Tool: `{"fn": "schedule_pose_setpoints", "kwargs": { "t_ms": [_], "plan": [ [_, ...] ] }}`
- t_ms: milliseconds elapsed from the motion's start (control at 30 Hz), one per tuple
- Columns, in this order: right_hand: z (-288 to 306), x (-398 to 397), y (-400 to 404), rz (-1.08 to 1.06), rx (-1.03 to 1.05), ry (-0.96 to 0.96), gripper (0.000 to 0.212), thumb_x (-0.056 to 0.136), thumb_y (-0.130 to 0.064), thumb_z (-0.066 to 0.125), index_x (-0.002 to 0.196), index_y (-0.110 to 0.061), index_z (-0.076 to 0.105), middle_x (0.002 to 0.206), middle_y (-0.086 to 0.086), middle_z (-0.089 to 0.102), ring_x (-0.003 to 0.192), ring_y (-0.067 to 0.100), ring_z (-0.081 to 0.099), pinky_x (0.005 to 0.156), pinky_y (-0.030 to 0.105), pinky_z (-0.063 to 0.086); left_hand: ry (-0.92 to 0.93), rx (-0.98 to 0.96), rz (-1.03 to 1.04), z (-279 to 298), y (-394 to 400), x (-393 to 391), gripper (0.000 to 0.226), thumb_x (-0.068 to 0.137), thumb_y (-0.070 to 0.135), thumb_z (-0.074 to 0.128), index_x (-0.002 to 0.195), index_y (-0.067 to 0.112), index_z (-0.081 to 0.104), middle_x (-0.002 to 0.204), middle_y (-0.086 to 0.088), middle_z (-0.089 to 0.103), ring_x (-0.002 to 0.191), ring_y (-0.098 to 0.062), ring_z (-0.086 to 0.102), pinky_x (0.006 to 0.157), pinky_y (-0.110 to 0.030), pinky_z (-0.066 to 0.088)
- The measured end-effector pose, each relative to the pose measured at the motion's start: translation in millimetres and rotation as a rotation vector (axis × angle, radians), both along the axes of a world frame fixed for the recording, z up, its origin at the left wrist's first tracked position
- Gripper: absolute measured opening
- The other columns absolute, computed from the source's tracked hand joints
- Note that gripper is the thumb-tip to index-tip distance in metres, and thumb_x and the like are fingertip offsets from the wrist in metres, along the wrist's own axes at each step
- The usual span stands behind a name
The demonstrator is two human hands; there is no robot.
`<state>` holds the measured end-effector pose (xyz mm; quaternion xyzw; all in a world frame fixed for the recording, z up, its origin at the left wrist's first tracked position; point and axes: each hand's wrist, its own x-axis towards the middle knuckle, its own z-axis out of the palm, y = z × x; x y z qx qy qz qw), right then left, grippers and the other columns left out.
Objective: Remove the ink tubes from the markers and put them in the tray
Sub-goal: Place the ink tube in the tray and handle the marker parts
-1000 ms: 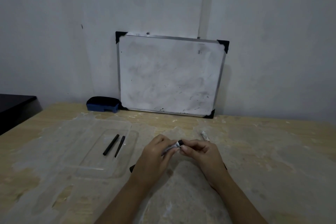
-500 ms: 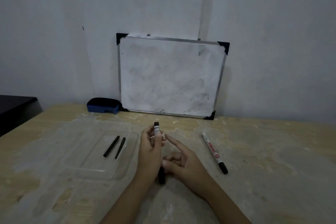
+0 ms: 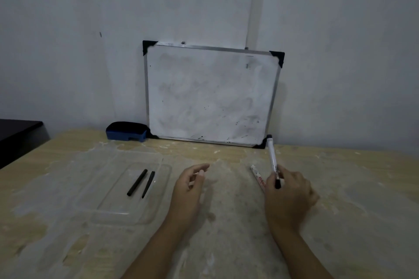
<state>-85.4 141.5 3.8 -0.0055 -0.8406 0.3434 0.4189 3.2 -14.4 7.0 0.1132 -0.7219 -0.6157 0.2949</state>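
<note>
Half a second on, the marker has passed from the left hand (image 3: 189,184), which held it upright at centre, to the right hand (image 3: 286,190), now at 3 o'clock on the worn tabletop (image 3: 226,233). Right fingers pinch the white marker (image 3: 272,158) near its black lower end, its barrel tilting up and away toward the whiteboard's corner. Just beside that hand, a second white marker with red lettering (image 3: 257,175) lies flat on the table, partly hidden by the fingers. Left hand hovers empty at centre, fingers loosely curled and apart. At 9 o'clock sits a clear plastic tray (image 3: 158,206) holding two thin black ink tubes (image 3: 137,182) side by side, not touching, both angled up to the right. Farther back, a blue eraser (image 3: 126,131) rests at 11 o'clock beside a smudged whiteboard (image 3: 210,95) leaning against the wall at 12 o'clock.
</note>
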Motion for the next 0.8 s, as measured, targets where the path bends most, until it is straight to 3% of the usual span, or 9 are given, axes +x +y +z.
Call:
{"fn": "schedule_pose_setpoints", "kwargs": {
  "t_ms": [100, 200, 400, 533, 800],
  "plan": [
    [-4, -4, 6, -0.057, 0.021, -0.197, 0.015, 0.076, -0.01, 0.061, 0.085, -0.006, 0.073, 0.074, 0.021, 0.063, 0.077, 0.039, 0.055, 0.078, 0.042, 0.033, -0.009, -0.035, 0.008, -1, -1, -2, 0.025, 0.096, 0.019, 0.044, 0.111, 0.02, 0.064, 0.114, 0.005, 0.063, 0.099, -0.004, 0.057, 0.07, -0.004, 0.047],
    [-9, -8, 7, -0.021, 0.044, -0.4, 0.016, 0.081, -0.016, 0.061, 0.089, -0.013, 0.074, 0.083, 0.017, 0.067, 0.086, 0.037, 0.056, 0.083, 0.04, 0.034, -0.019, -0.038, 0.016, -2, -2, -3, 0.024, 0.096, 0.019, 0.044, 0.109, 0.02, 0.065, 0.112, 0.004, 0.063, 0.097, -0.003, 0.056, 0.067, 0.0, 0.044],
    [-12, -7, 3, 0.088, 0.08, -0.365, 0.026, 0.078, -0.024, 0.064, 0.098, -0.008, 0.07, 0.09, 0.019, 0.062, 0.089, 0.038, 0.055, 0.08, 0.043, 0.04, -0.033, 0.014, 0.018, -3, -2, -3, 0.024, 0.096, 0.02, 0.044, 0.107, 0.023, 0.065, 0.11, 0.003, 0.062, 0.1, -0.009, 0.056, 0.07, -0.015, 0.043],
    [-16, -7, 1, 0.266, 0.11, -0.361, 0.032, 0.073, -0.018, 0.07, 0.101, -0.004, 0.066, 0.088, 0.019, 0.056, 0.077, 0.033, 0.054, 0.066, 0.039, 0.048, -0.055, 0.032, 0.021, -3, -2, -4, 0.023, 0.096, 0.02, 0.044, 0.105, 0.022, 0.065, 0.103, 0.006, 0.06, 0.097, -0.011, 0.056, 0.07, -0.016, 0.043],
    [-19, -4, -5, 0.346, 0.053, -0.357, 0.031, 0.07, -0.017, 0.069, 0.099, -0.005, 0.063, 0.088, 0.015, 0.054, 0.072, 0.028, 0.054, 0.059, 0.036, 0.049, -0.065, 0.023, 0.02, -6, -4, -5, 0.022, 0.096, 0.019, 0.045, 0.103, 0.023, 0.066, 0.109, 0.002, 0.062, 0.103, -0.012, 0.056, 0.074, -0.017, 0.044]
  ]
}}
